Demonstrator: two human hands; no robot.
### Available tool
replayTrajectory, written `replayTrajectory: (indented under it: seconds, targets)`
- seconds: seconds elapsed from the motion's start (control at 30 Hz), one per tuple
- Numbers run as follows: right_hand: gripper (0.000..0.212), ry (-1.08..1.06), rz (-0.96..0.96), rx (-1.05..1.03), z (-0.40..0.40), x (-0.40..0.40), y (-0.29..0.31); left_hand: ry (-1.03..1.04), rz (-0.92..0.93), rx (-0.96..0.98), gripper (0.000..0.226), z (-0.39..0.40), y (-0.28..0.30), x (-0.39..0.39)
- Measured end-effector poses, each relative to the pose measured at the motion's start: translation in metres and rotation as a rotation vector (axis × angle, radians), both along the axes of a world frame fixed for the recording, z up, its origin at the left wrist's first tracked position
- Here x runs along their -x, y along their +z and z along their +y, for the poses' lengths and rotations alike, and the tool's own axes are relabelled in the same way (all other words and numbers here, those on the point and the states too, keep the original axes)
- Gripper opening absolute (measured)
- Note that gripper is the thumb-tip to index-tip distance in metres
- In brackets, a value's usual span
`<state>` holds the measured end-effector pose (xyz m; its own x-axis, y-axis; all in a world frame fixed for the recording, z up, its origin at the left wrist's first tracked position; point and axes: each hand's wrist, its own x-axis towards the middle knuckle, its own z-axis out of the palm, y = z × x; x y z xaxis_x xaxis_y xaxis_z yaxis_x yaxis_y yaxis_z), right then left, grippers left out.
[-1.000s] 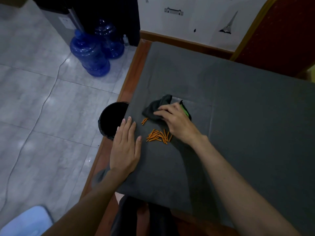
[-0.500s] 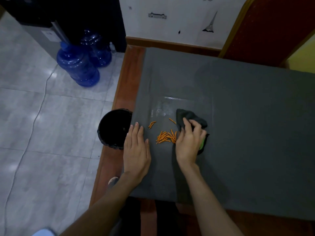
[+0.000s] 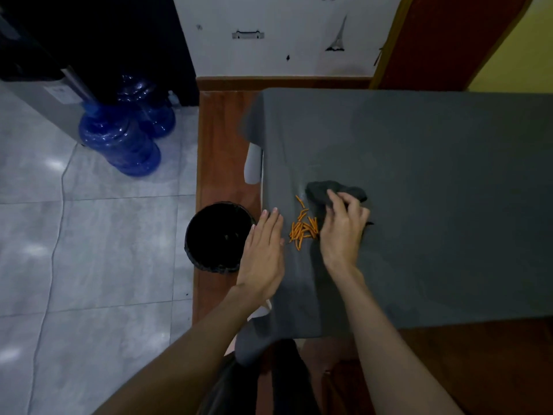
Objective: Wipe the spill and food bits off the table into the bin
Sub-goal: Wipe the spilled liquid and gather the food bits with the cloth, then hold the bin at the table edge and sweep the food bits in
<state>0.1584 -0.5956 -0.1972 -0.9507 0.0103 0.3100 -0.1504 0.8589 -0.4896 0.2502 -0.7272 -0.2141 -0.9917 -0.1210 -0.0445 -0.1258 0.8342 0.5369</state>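
So the tabletop point(image 3: 419, 175) is covered with a dark grey sheet, and there's reddish wood showing along its left and near edges. The right hand point(image 3: 342, 232) is down on a dark grey cloth point(image 3: 332, 190), fingers curled over the bunched-up fabric, so that grip has hold of the cloth and is pressing it onto the sheet. Most of the cloth sticks out past the fingertips toward the far side; a bit pokes out on the right of the hand too.

Just left of that hand is a little pile of orange food bits point(image 3: 303, 227), thin stick-shaped pieces, mostly clumped together with a few strays trailing off toward the far side. They're sitting between the 2 hands, close to the left edge of the grey sheet.

The left hand point(image 3: 264, 250) lies flat with straight fingers held together, palm down at the sheet's left edge, holding nothing. It's right beside the food bits, not quite touching the main clump as far as I can see.

The bin point(image 3: 191, 244) is black and round, down on the floor against the tabletop's left side, just left of the left hand. Inside is too dark to make out.

Further off on the tiled floor there are 2 blue water jugs point(image 3: 119, 145) next to a dark cabinet. Can't tell if any wet spill is on the sheet.
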Motion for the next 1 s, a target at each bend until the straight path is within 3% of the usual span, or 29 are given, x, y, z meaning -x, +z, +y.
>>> replayTrajectory:
  seconds: [0.13,0.27,0.33,0.43,0.57,0.73,0.83,1.0]
  targets:
    - [0.033,-0.078,-0.038,-0.106,0.035,0.001,-0.003,0.002,0.002,-0.054,0.049,0.000,0.001,-0.001]
    - [0.048,-0.092,-0.210,-0.270,0.034,-0.008,-0.004,-0.008,0.053,-0.085,0.049,-0.010,-0.001,0.004]
    - [0.048,-0.126,-0.149,-0.253,0.017,-0.011,0.005,0.011,0.063,-0.091,0.049,-0.024,-0.005,0.003]
    - [0.036,0.094,0.040,-0.163,-0.025,-0.015,0.014,0.086,0.036,-0.097,0.049,-0.052,-0.016,-0.002]
    - [0.039,0.519,-0.066,0.053,-0.110,-0.014,0.009,0.275,-0.026,-0.085,0.050,-0.096,-0.036,-0.014]
    - [0.042,0.687,-0.392,0.067,-0.200,-0.006,-0.051,0.510,-0.130,-0.101,0.049,-0.154,-0.079,-0.039]
    - [0.043,0.630,-0.596,-0.001,-0.227,0.008,-0.109,0.564,-0.198,-0.126,0.049,-0.186,-0.120,-0.048]
    - [0.045,0.550,-0.760,-0.212,-0.244,0.033,-0.224,0.644,-0.319,-0.249,0.050,-0.217,-0.209,-0.057]
